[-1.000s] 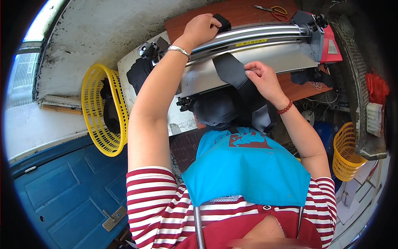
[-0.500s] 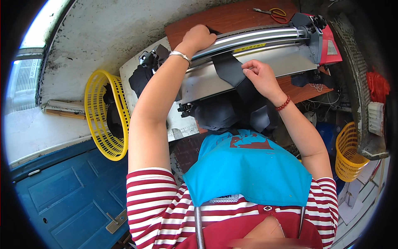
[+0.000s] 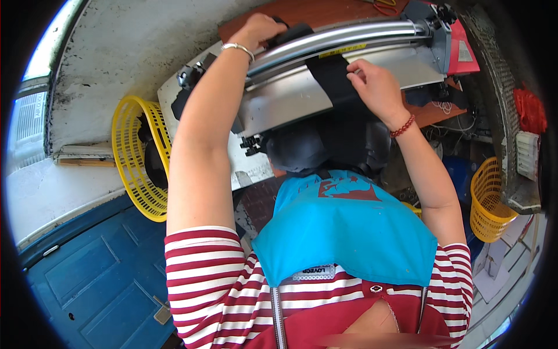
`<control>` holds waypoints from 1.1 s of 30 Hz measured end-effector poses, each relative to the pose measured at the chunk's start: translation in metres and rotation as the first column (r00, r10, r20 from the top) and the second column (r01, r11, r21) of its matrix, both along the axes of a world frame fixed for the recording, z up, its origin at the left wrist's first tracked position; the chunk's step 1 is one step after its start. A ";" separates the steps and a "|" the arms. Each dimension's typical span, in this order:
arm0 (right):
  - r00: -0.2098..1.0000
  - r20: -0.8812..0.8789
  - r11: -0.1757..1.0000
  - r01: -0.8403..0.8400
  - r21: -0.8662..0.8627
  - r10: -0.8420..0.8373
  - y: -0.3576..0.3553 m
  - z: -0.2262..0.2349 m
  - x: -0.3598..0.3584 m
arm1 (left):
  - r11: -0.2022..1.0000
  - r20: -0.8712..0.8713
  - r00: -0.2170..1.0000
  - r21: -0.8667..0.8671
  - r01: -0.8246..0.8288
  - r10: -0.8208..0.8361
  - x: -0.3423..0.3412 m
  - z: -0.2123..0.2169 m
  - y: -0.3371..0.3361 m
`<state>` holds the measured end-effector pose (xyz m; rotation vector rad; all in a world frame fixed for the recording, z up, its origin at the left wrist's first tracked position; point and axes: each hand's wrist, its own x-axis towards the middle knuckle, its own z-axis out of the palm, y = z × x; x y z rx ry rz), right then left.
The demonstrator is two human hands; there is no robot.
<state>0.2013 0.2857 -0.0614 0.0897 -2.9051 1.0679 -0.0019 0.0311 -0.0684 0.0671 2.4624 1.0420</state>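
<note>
A long machine with silver rollers (image 3: 343, 42) and a shiny metal plate (image 3: 282, 104) lies across the bench. A flexible black strip (image 3: 334, 78) runs over the plate and up under the rollers. Beyond the rollers, at their far left side, my left hand (image 3: 261, 30) has its fingers closed on a black piece (image 3: 297, 33) lying against the roller. My right hand (image 3: 378, 90) is over the plate, thumb and fingers curled together at the strip's right edge; its fingertips partly hide what they hold. More black pieces (image 3: 296, 148) lie below the plate, near my blue apron (image 3: 349, 232).
A yellow basket (image 3: 125, 157) with black pieces stands at the left, above a blue door (image 3: 99, 273). Another yellow basket (image 3: 488, 203) is at the right. Red-handled pliers (image 3: 386, 7) lie on the brown board (image 3: 232, 32) at the back. Loose wires (image 3: 450, 125) hang at the right.
My left hand has shifted left and farther away, and more black material shows beside it beyond the rollers. The strip on the plate has moved farther under the rollers; my right hand is slightly farther forward.
</note>
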 end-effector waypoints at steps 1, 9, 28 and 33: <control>0.991 -0.133 0.997 -0.009 0.079 0.019 0.002 0.003 0.012 | 0.998 0.005 0.999 0.053 -0.039 0.039 0.003 0.017 -0.005; 0.820 -0.163 0.836 -0.536 0.118 0.548 -0.035 -0.060 0.090 | 0.885 -0.133 0.929 0.375 -0.275 0.345 -0.012 0.091 -0.013; 0.874 -0.300 0.880 -0.443 -0.172 0.382 -0.043 -0.019 0.085 | 0.908 -0.526 0.753 0.350 -0.232 0.395 0.010 0.150 -0.065; 0.977 0.108 0.841 -0.099 -0.533 0.183 -0.022 0.019 0.060 | 0.967 -0.953 0.176 -0.253 -0.008 -0.248 0.016 0.097 -0.039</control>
